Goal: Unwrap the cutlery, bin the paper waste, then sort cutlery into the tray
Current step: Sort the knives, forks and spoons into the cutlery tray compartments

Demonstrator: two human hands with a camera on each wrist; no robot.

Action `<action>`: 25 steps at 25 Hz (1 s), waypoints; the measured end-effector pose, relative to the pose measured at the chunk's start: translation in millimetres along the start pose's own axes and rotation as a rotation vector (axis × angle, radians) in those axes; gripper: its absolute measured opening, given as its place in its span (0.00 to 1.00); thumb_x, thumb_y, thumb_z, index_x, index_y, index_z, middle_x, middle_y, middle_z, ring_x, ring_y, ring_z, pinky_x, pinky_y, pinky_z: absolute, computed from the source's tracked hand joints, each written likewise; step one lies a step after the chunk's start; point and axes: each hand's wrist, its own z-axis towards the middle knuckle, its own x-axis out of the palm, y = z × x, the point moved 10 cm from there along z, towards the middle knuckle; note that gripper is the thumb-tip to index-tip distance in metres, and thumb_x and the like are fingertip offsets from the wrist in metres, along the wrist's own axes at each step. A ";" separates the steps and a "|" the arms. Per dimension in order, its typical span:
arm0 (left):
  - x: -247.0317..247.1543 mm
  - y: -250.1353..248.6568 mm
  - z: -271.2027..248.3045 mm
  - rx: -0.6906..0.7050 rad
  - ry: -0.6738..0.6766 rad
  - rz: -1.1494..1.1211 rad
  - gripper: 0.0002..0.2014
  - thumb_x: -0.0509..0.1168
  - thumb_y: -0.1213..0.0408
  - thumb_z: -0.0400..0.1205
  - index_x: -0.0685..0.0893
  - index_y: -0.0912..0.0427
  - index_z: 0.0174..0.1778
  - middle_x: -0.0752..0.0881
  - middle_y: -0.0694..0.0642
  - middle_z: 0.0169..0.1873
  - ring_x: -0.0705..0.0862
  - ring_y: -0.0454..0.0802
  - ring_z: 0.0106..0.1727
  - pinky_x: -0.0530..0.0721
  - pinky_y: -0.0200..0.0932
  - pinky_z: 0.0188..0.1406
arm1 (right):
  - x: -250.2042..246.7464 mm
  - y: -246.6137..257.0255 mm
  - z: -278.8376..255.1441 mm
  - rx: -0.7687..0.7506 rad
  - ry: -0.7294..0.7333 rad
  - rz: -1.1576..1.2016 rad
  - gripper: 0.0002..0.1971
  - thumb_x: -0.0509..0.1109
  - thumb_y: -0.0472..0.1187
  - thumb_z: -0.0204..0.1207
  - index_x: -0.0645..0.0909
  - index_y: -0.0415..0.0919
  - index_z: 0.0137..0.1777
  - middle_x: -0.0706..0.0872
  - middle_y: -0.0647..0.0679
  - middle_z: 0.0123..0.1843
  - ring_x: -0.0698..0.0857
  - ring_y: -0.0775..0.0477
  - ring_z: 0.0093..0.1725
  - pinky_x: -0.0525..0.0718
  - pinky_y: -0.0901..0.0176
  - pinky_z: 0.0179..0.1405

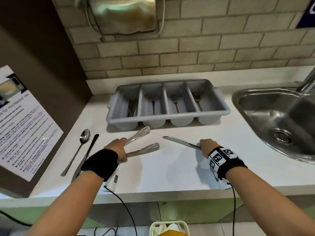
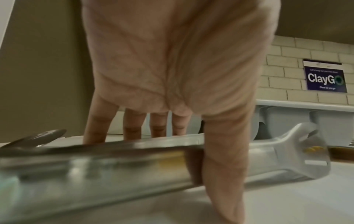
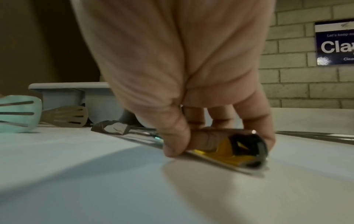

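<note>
Metal tongs [image 1: 142, 142] with slotted ends lie spread on the white counter, and my left hand [image 1: 123, 149] grips their two arms near the hinge. In the left wrist view my thumb crosses the near tong arm [image 2: 134, 163]. My right hand [image 1: 202, 146] pinches the handle end of a table knife [image 1: 180, 142], blade pointing left; the right wrist view shows thumb and fingers on the knife handle [image 3: 229, 150]. The grey four-compartment tray [image 1: 167, 114] stands behind, with some cutlery in each compartment. A spoon [image 1: 81, 147] and a dark-handled knife [image 1: 88, 152] lie left of my left hand.
A steel sink [image 1: 279, 120] is set into the counter at the right. A brown cabinet side with a notice [image 1: 22, 123] bounds the left. Below the counter edge stands a white bin [image 1: 167, 222] holding paper. Tiled wall runs behind the tray.
</note>
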 end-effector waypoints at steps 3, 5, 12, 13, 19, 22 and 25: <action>0.4 1.1 2.1 0.029 -0.001 -0.037 0.30 0.73 0.62 0.65 0.73 0.57 0.64 0.81 0.58 0.56 0.82 0.56 0.57 0.82 0.45 0.53 | -0.9 3.7 0.9 -0.038 -0.025 -0.043 0.16 0.51 0.36 0.83 0.74 0.38 0.66 0.80 0.39 0.68 0.78 0.38 0.68 0.74 0.51 0.68; 0.5 1.4 2.3 0.038 0.004 -0.109 0.28 0.72 0.65 0.65 0.75 0.57 0.61 0.81 0.55 0.49 0.83 0.55 0.49 0.83 0.43 0.46 | -0.7 3.9 -1.1 -0.058 -0.041 -0.034 0.16 0.51 0.32 0.82 0.73 0.38 0.66 0.79 0.39 0.67 0.78 0.39 0.67 0.73 0.51 0.67; -2.6 -0.2 3.7 0.065 -0.036 -0.168 0.26 0.70 0.66 0.64 0.75 0.57 0.59 0.79 0.54 0.47 0.79 0.54 0.45 0.78 0.41 0.40 | -13.0 4.3 -9.6 -0.114 -0.197 0.318 0.15 0.54 0.24 0.76 0.76 0.32 0.59 0.76 0.35 0.46 0.81 0.33 0.50 0.75 0.51 0.48; -2.0 -2.0 5.1 0.076 -0.040 -0.148 0.27 0.70 0.64 0.65 0.74 0.57 0.60 0.79 0.55 0.49 0.78 0.54 0.47 0.79 0.42 0.43 | -13.4 5.7 -11.5 -0.123 -0.200 0.342 0.15 0.55 0.24 0.76 0.76 0.32 0.59 0.77 0.34 0.46 0.81 0.33 0.50 0.73 0.53 0.46; 2.8 -21.1 10.4 0.096 -0.044 -0.066 0.39 0.69 0.49 0.66 0.63 0.47 0.74 0.72 0.57 0.66 0.74 0.60 0.69 0.74 0.56 0.67 | -9.8 11.8 -13.2 -0.117 -0.150 0.336 0.11 0.55 0.25 0.77 0.74 0.38 0.52 0.79 0.33 0.48 0.80 0.35 0.47 0.69 0.58 0.42; -4.8 -16.9 13.9 0.093 -0.075 -0.222 0.30 0.66 0.52 0.72 0.70 0.49 0.72 0.73 0.57 0.65 0.75 0.58 0.69 0.75 0.51 0.69 | -18.7 28.5 -17.0 -0.153 -0.160 0.343 0.15 0.55 0.25 0.76 0.64 0.48 0.38 0.73 0.46 0.37 0.73 0.42 0.40 0.67 0.59 0.40; -30.0 29.7 24.7 -0.040 -0.214 -0.261 0.17 0.60 0.63 0.77 0.77 0.56 0.63 0.75 0.59 0.64 0.77 0.58 0.66 0.77 0.48 0.67 | -37.2 58.2 -24.0 -0.224 -0.202 0.362 0.24 0.56 0.25 0.74 0.55 0.55 0.30 0.65 0.55 0.32 0.70 0.43 0.37 0.62 0.59 0.35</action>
